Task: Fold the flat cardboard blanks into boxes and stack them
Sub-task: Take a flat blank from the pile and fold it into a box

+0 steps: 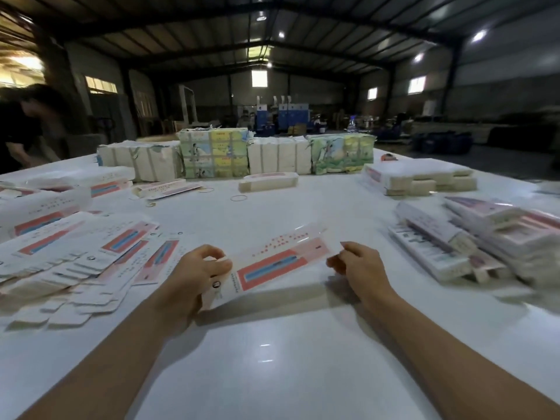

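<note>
Both hands, left [194, 268] and right [360, 265], pinching blank [272, 262] by its ends, raised off counter [272, 344] for folding.

Print on the cardboard blank [272, 262], too blurred to read

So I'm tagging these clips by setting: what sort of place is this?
Most likely a warehouse or packing workshop: a high metal roof over an open hall, a long white table with strapped bundles of printed cartons, and a spread of flat blanks.
</note>
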